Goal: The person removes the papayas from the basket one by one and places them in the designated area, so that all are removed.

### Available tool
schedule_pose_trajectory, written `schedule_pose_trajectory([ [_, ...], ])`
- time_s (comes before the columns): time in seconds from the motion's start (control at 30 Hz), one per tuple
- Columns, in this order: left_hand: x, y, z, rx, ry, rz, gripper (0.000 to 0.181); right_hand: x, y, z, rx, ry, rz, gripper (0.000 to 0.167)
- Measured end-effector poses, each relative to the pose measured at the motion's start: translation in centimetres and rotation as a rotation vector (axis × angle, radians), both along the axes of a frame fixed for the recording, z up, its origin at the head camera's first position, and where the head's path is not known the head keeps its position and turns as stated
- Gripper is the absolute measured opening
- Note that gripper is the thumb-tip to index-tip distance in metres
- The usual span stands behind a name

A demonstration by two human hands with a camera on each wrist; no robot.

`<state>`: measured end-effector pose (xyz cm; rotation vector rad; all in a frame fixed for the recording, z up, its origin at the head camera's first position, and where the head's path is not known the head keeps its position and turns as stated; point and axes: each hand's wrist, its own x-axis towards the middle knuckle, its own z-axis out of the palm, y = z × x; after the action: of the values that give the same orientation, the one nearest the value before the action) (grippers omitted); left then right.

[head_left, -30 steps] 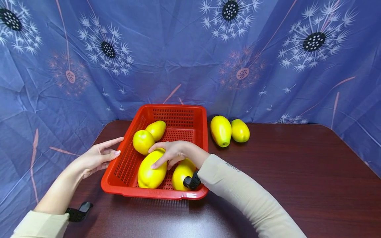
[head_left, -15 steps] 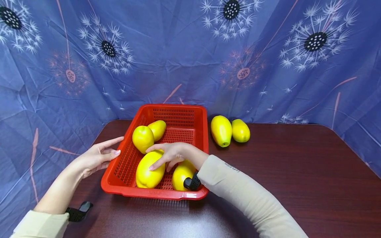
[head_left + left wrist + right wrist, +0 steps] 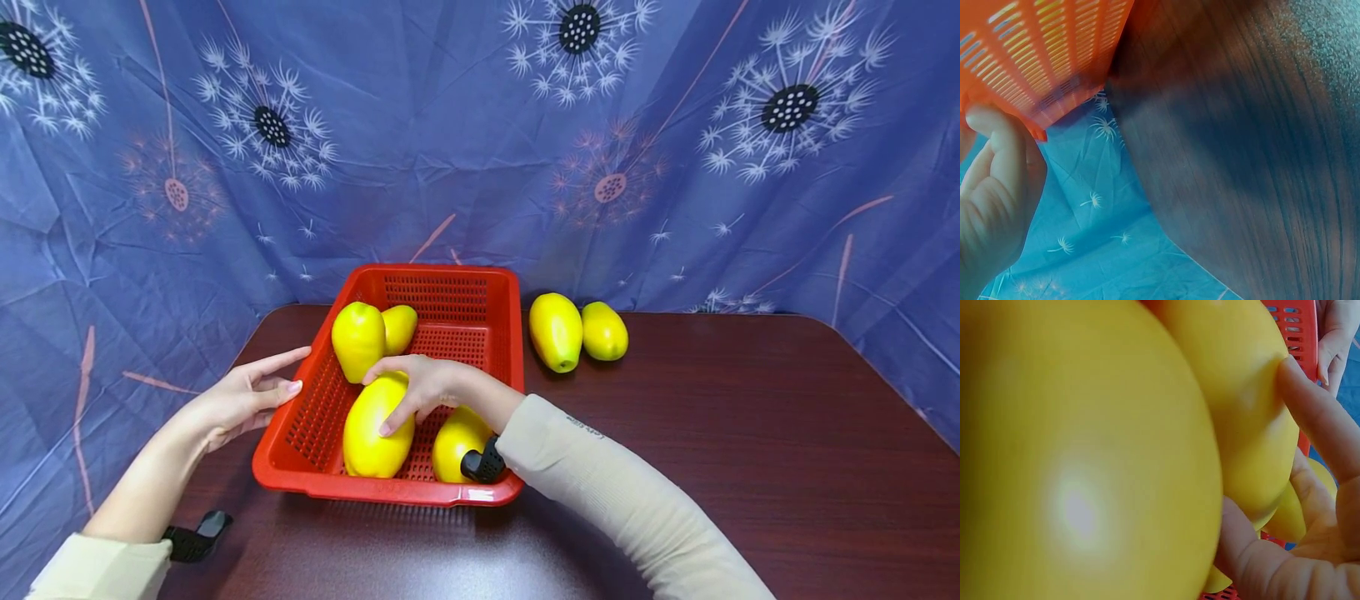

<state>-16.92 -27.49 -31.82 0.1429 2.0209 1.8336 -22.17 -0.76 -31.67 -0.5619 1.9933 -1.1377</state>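
Large yellow fruit (image 3: 373, 437) under fingers of right hand (image 3: 426, 387), inside red basket (image 3: 360, 487). Long axis runs away from person, far end leaning slightly right, beneath fingers. Right fingers spread wide, curled round upper part, gripping it; thumb on its right side. Fingers of left hand (image 3: 243, 402) fairly straight, touching basket's left rim. Skin smooth, glossy. Bulbous fruit (image 3: 357, 342) just beyond right fingertips; long fruit (image 3: 555, 333) farther right of fingers on tabletop (image 3: 735, 425).
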Motion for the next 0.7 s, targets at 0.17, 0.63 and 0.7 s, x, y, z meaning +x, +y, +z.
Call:
schedule_pose_trajectory([
  [0.17,0.0,0.0,0.0,0.008,0.001,-0.003,0.061,-0.1,0.0,0.2,-0.014,0.078,0.001,0.06],
  [0.63,0.0,0.0,-0.1,-0.019,0.005,0.006,0.062,-0.3,0.2,1.1,-0.144,0.05,0.014,0.062],
  [0.7,0.0,0.0,-0.1,-0.028,0.005,0.011,0.063,-0.2,0.3,1.2,-0.15,0.04,0.006,0.062],
])
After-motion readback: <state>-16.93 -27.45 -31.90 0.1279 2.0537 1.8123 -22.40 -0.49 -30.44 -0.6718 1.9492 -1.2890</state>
